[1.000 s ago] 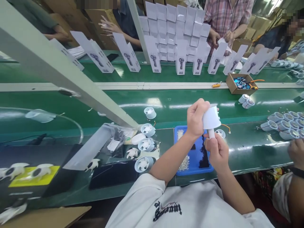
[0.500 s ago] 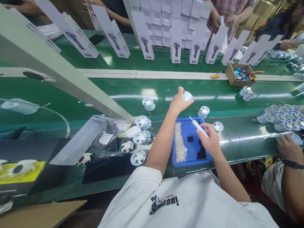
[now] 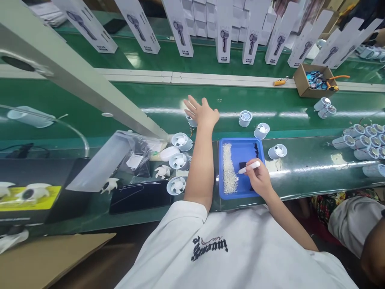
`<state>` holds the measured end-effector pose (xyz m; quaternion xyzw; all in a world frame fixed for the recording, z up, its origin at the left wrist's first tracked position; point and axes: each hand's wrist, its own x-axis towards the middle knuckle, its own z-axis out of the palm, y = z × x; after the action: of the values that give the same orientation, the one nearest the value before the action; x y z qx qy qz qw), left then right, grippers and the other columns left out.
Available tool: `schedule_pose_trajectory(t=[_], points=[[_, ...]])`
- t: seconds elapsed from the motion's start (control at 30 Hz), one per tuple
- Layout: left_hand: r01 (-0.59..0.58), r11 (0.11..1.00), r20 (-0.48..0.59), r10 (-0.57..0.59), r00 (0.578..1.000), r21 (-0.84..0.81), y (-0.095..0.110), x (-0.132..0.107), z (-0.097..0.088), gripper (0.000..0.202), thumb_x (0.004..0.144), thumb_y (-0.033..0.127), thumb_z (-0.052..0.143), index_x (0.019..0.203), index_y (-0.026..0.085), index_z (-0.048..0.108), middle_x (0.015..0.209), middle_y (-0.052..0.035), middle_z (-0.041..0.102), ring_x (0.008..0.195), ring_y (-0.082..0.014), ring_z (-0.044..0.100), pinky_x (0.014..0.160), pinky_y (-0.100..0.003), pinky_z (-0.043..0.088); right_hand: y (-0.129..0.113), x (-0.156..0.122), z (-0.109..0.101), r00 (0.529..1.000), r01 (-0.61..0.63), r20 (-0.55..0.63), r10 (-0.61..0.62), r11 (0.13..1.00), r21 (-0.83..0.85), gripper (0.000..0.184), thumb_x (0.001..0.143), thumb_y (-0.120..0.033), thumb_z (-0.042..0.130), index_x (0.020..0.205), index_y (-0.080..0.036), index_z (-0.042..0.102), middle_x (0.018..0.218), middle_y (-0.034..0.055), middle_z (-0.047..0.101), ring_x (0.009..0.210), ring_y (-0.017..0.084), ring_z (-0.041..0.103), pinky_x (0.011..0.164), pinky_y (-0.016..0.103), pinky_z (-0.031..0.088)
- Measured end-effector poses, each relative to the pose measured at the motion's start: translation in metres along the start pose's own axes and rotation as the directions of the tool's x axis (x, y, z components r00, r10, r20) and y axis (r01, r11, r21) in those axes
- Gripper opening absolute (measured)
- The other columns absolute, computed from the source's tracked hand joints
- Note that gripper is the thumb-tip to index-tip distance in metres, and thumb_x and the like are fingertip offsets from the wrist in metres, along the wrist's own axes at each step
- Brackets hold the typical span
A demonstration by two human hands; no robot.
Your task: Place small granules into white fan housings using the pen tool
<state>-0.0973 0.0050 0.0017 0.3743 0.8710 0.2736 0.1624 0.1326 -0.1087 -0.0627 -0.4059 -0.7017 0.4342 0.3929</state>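
Note:
My left hand is stretched over the bench with its fingers spread. Partly hidden behind it is a light-blue fan housing; whether the fingers touch it I cannot tell. My right hand grips a white pen-shaped tool, its thin tip at the heap of small clear pieces. That heap lies along the left side of a blue tray. Inside the tray there are also a dark square and small black bits. Beyond the tray, a housing stands with its spoked end upward.
Fan housings line the bench at left, with others to the right of the tray. A slanting metal post crosses at left. Further off are a carton of blue parts and upright white boxes. A co-worker's arm is at right.
My left hand has set down the housing beyond the tray and moved left, opening. My right hand has lowered the pen-shaped tool to the clear pieces. The view has tilted downward.

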Motion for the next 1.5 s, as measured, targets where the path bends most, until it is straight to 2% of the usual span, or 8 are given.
schedule_pose_trajectory(t=[0.1, 0.2, 0.43, 0.63, 0.77, 0.9, 1.17, 1.5], points=[[0.135, 0.989, 0.141, -0.143, 0.98, 0.065, -0.013, 0.009, -0.004, 0.068, 0.072, 0.033, 0.07, 0.134, 0.023, 0.047, 0.161, -0.0149, 0.007, 0.148, -0.0461, 0.001, 0.113, -0.069, 0.013, 0.0, 0.001, 0.0, 1.0, 0.004, 0.006, -0.004, 1.0, -0.014, 0.025, 0.091, -0.047, 0.052, 0.087, -0.022, 0.056, 0.075, 0.0016, 0.058, 0.065, 0.015, 0.059, 0.06, 0.03, 0.052], [0.192, 0.976, 0.233, -0.211, 0.949, 0.101, -0.019, 0.016, -0.004, 0.057, 0.068, 0.021, 0.072, 0.123, 0.021, 0.056, 0.159, -0.014, 0.012, 0.144, -0.0456, 0.016, 0.113, -0.061, 0.027, 0.001, 0.002, -0.001, 1.0, 0.006, 0.022, -0.005, 0.999, -0.032, 0.024, 0.091, -0.045, 0.052, 0.087, -0.022, 0.055, 0.074, 0.0011, 0.058, 0.065, 0.015, 0.059, 0.06, 0.03, 0.052], [0.013, 0.972, 0.235, 0.044, 0.971, -0.237, -0.014, 0.017, 0.003, 0.027, 0.073, 0.004, 0.061, 0.094, 0.02, 0.057, 0.133, -0.0145, 0.039, 0.12, -0.0322, 0.051, 0.102, -0.047, 0.045, -0.006, 0.002, -0.001, 0.988, 0.152, 0.028, -0.15, 0.972, -0.18, 0.015, 0.092, -0.035, 0.052, 0.085, -0.022, 0.053, 0.072, 0.0003, 0.058, 0.061, 0.014, 0.057, 0.058, 0.028, 0.049], [-0.035, 0.633, 0.153, 0.241, 0.958, -0.774, 0.013, 0.001, -0.012, 0.013, 0.09, 0.018, 0.049, 0.101, 0.021, 0.055, 0.117, -0.008, 0.05, 0.109, -0.021, 0.06, 0.086, -0.034, 0.056, -0.011, 0.002, -0.013, 0.932, 0.359, 0.078, -0.353, 0.879, -0.312, 0.009, 0.092, -0.028, 0.053, 0.085, -0.023, 0.052, 0.075, 0.0011, 0.06, 0.063, 0.014, 0.057, 0.057, 0.027, 0.047], [0.074, 0.386, 0.192, 0.275, 0.942, -0.919, 0.028, -0.017, -0.028, 0.019, 0.092, 0.028, 0.052, 0.11, 0.023, 0.053, 0.106, -0.0051, 0.058, 0.107, -0.0203, 0.063, 0.084, -0.031, 0.057, -0.003, 0.002, -0.023, 0.95, 0.23, -0.129, -0.283, 0.918, -0.322, 0.01, 0.092, -0.03, 0.055, 0.085, -0.023, 0.054, 0.072, -0.0004, 0.058, 0.06, 0.013, 0.056, 0.056, 0.028, 0.047], [0.147, 0.272, 0.224, 0.277, 0.934, -0.951, 0.035, -0.029, -0.039, 0.023, 0.09, 0.026, 0.057, 0.112, 0.022, 0.053, 0.102, -0.0052, 0.061, 0.1, -0.0196, 0.067, 0.078, -0.028, 0.059, 0.006, 0.005, -0.024, 0.954, 0.084, -0.259, -0.149, 0.965, -0.248, 0.015, 0.09, -0.036, 0.058, 0.085, -0.022, 0.055, 0.074, 0.0, 0.059, 0.06, 0.014, 0.058, 0.057, 0.03, 0.049], [0.215, 0.258, 0.284, 0.274, 0.919, -0.942, 0.039, -0.033, -0.039, 0.022, 0.084, 0.023, 0.064, 0.105, 0.026, 0.058, 0.091, -0.0001, 0.066, 0.083, -0.0148, 0.07, 0.064, -0.02, 0.056, 0.007, 0.009, -0.02, 0.926, 0.062, -0.351, -0.14, 0.972, -0.225, 0.021, 0.086, -0.04, 0.062, 0.08, -0.021, 0.056, 0.07, -0.0003, 0.058, 0.062, 0.014, 0.058, 0.058, 0.029, 0.047], [0.108, 0.249, 0.204, 0.401, 0.893, -0.963, 0.04, -0.038, -0.037, 0.013, 0.085, 0.016, 0.061, 0.088, 0.022, 0.049, 0.081, 0.0015, 0.061, 0.067, -0.0122, 0.066, 0.05, -0.02, 0.049, 0.001, 0.009, -0.021, 0.922, 0.072, -0.338, -0.191, 0.94, -0.334, 0.03, 0.083, -0.041, 0.065, 0.067, -0.022, 0.048, 0.061, -0.0033, 0.053, 0.055, 0.012, 0.052, 0.055, 0.027, 0.042]])
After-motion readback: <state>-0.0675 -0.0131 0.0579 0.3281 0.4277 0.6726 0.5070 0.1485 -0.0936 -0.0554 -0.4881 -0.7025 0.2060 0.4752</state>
